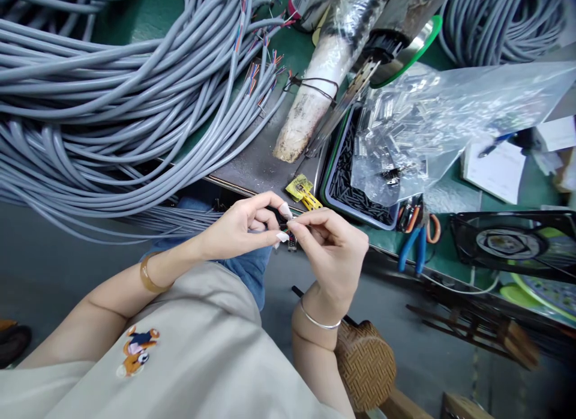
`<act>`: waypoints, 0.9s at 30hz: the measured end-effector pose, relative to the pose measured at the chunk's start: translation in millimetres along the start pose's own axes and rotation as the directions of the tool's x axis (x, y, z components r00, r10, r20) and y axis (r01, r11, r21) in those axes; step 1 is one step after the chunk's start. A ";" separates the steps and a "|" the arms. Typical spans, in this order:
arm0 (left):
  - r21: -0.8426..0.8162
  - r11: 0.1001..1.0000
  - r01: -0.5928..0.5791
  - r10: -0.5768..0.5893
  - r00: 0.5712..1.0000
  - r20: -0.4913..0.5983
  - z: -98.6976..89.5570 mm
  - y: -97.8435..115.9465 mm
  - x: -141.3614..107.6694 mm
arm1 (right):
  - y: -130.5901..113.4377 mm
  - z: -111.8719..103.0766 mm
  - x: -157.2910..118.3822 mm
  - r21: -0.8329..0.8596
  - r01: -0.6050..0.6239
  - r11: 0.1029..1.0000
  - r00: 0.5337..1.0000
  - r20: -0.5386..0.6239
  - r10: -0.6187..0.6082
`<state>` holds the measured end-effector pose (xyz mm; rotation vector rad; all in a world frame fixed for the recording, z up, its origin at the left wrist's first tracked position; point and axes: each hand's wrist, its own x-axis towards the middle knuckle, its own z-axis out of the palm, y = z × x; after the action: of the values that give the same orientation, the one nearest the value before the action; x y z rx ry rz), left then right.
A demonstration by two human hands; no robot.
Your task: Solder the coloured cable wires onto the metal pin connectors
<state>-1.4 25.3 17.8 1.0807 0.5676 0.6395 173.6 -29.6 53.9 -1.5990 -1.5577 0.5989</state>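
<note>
My left hand (252,224) reaches in from the left, fingers curled, with white coverings on the thumb and fingertip. Meeting it at the tips is my right hand (330,245), its thumb and forefinger pinched on something tiny. A small metal connector (292,242) with dark slots shows just below the fingertips, by the right thumb. Which fingers bear it is hidden. Grey cables (193,218) run behind my left wrist toward the hands. Just beyond the fingers, a yellow tool (309,198) wrapped in yellow tape lies at the bench edge.
Thick bundles of grey cable (112,89) with bared coloured ends cover the left. A soldering iron (355,86) rests beside a wrapped white object (310,101). A tray of black sleeves (344,185) carries a bag of metal parts (400,125). Pliers (418,242) and a fan (508,245) lie right.
</note>
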 end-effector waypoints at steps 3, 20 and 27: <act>-0.028 1.000 0.000 0.001 1.000 0.022 0.0 -4.0 0.0 | 0.2 1.2 0.2 0.015 0.019 1.000 0.999 0.037 -0.020; 0.038 0.995 0.095 -0.101 0.976 0.191 -10.8 2.1 -1.5 | -0.6 -22.2 16.4 -0.003 0.086 0.996 0.900 0.429 -0.076; 0.014 0.996 0.089 -0.090 0.981 0.171 -7.0 0.8 -1.9 | -4.1 -17.3 19.2 0.032 0.187 0.982 0.892 0.413 -0.183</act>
<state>-7.7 28.5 16.2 1.0981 0.4668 0.4613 187.3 -15.0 70.6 -1.3626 -2.0001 0.8667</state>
